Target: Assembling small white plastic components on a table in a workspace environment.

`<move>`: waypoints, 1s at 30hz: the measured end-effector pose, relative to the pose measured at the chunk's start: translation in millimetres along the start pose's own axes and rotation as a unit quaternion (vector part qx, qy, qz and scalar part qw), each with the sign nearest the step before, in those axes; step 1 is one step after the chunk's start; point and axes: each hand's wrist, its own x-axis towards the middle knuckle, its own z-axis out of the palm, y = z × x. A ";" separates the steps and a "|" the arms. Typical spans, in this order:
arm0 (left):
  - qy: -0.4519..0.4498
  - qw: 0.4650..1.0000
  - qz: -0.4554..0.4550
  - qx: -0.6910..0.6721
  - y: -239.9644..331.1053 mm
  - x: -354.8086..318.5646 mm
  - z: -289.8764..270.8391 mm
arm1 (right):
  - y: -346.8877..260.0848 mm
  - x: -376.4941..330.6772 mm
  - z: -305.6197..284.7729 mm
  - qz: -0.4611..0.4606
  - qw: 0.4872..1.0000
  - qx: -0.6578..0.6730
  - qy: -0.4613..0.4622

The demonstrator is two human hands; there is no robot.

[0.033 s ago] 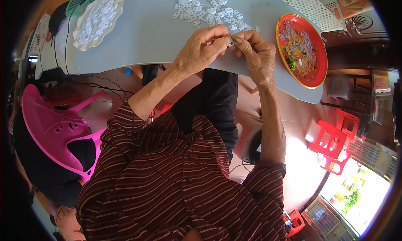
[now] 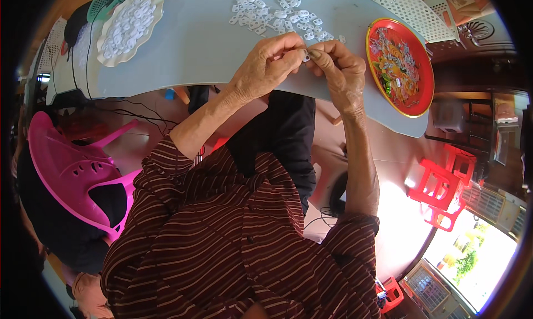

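My left hand (image 2: 271,62) and my right hand (image 2: 340,70) meet over the table's near edge, fingertips together. Between them shows a small white plastic piece (image 2: 306,58) with holes, pinched by the left thumb and forefinger. The right thumb and fingers are closed right against it; whatever they grip is hidden. Just beyond my hands lies a loose spread of similar white pieces (image 2: 259,7). To the right of my right hand stands a red round tray (image 2: 373,69) with a yellow rim, holding many small clear and coloured bits.
A scalloped white dish (image 2: 105,55) heaped with white pieces stands at the table's left, beside a green basket (image 2: 99,4). White perforated baskets (image 2: 402,8) stand at the far right. A pink chair (image 2: 66,172) with a person in dark clothes is at my left; red stools (image 2: 436,186) are at right.
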 end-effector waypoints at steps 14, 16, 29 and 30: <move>0.077 0.993 0.084 0.023 -6.7 -6.9 9.2 | -4.5 1.2 6.3 0.026 0.996 -0.084 0.013; 0.071 0.995 0.063 0.003 -7.1 -8.5 9.8 | -5.2 1.4 6.6 0.018 0.998 -0.065 0.006; 0.066 0.996 0.065 -0.010 -5.5 -5.9 8.1 | -5.7 2.1 7.3 -0.023 0.985 -0.167 0.030; 0.055 0.997 0.039 -0.041 -4.7 -6.1 7.5 | -9.5 3.0 4.4 0.005 0.988 -0.154 0.004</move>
